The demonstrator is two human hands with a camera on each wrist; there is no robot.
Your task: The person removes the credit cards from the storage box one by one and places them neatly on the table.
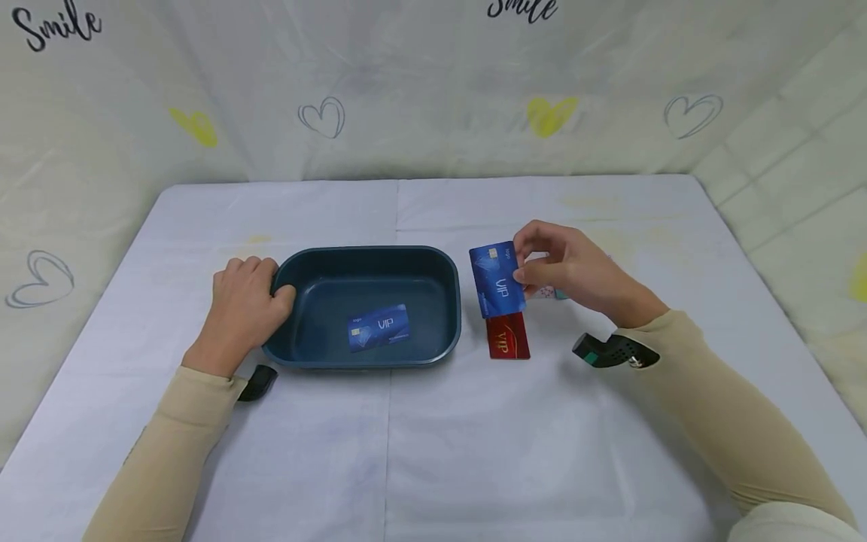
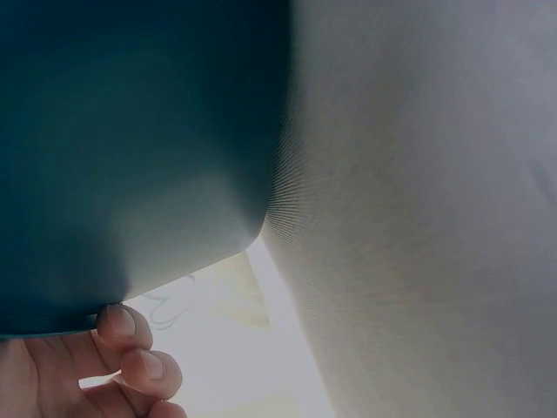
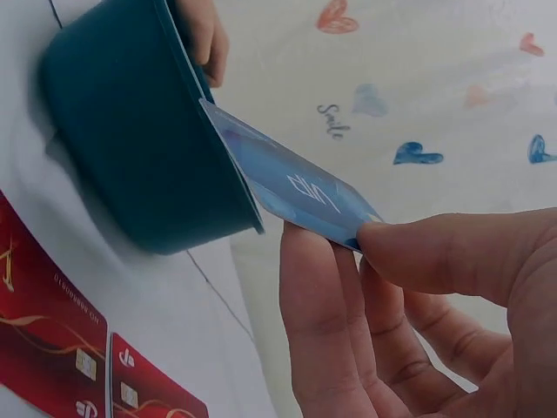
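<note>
My right hand (image 1: 569, 267) pinches a blue VIP card (image 1: 497, 280) between thumb and fingers, raised to the right of a dark teal basin (image 1: 366, 363). In the right wrist view, the card (image 3: 305, 187) slants in front of the basin's outer wall (image 3: 130, 131). My left hand (image 1: 244, 312) grips the basin's left rim, with fingertips (image 2: 122, 322) curled at the edge. A second blue VIP card (image 1: 378, 328) lies flat inside the basin. Below the held card, a red VIP card (image 1: 508, 336) rests on the table, partly covered from the head view.
The right wrist view shows two red cards, one on the left (image 3: 43, 313) and another beside it (image 3: 152, 383). A patterned card (image 1: 544, 292) and a teal edge (image 1: 561, 294) peek out under my right hand. A white cloth (image 1: 460, 444) covers the table.
</note>
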